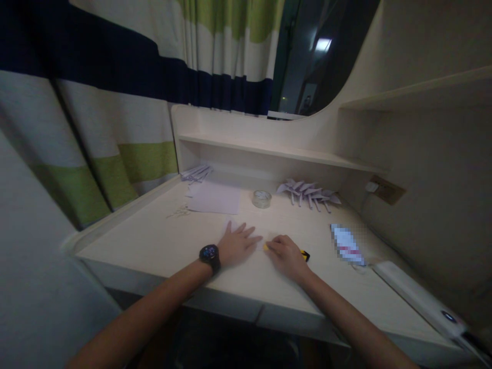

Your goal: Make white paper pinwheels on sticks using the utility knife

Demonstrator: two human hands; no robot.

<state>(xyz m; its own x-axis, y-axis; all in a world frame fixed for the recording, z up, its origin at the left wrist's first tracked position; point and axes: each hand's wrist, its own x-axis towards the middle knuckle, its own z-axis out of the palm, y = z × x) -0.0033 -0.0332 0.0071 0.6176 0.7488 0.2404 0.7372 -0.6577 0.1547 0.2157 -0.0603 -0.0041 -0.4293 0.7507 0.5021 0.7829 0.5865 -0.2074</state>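
Left hand (237,245): it lies flat on the desk (161,241) with the fingers spread wide and open. It presses down on a pale sheet of paper (227,225) that just peeks out past the fingertips. A dark watch (209,254) sits on the wrist.

Right hand (285,253): the fingers are curled shut around a yellow and black tool (304,254). Its yellow tip (265,247) pokes out close to the left hand. I cannot tell what kind of tool it is.

Step now: it looks like the person is holding the sheet still and working on it with the tool, maybe pressing a fold or making a cut.

Next move: I think the left hand needs to keep the sheet from sliding while the tool goes along a straight line, well clear of the spread fingers.

Right side: a blurred flat thing (348,245) lies on the desk, and a long white bar (415,297) lies near the edge.

Farther back: a stack of pale purple paper (215,198) lies flat, and a small roll of clear tape (262,198) stands beside it.

Back of the desk: folded purple paper shapes (309,191) lie in a bunch on the right, and a smaller bunch (196,173) lies on the left by the striped curtain (115,128).
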